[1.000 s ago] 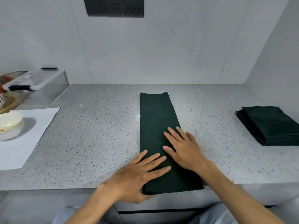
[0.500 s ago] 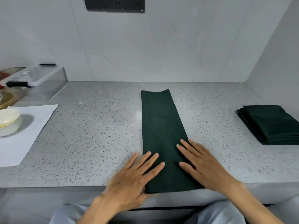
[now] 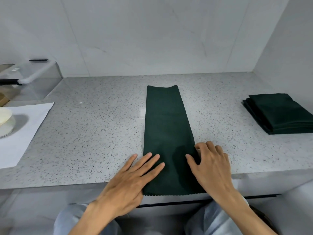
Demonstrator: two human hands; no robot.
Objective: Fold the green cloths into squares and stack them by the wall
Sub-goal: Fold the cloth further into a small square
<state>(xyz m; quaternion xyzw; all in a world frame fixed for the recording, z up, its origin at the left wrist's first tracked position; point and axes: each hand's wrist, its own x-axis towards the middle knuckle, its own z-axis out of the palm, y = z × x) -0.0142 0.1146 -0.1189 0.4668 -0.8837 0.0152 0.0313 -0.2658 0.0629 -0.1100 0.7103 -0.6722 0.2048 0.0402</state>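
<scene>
A dark green cloth [image 3: 166, 126], folded into a long narrow strip, lies on the speckled counter [image 3: 94, 133] and runs from the front edge toward the back wall. My left hand [image 3: 133, 178] rests flat on its near left edge, fingers spread. On the near right edge, my right hand [image 3: 211, 165] has its fingers curled, with the thumb on top of the cloth; whether it pinches the cloth is unclear. A stack of folded green cloths [image 3: 279, 112] sits at the right, beside the side wall.
A white paper sheet [image 3: 25, 131] with a pale bowl [image 3: 5, 121] lies at the left. Behind it stands a clear plastic box [image 3: 32, 78] with a lid. The back wall and the right wall meet at the far right corner.
Both hands slid apart and back toward the counter's front edge, from the middle of the strip to its near side edges. My right fingers went from flat to curled.
</scene>
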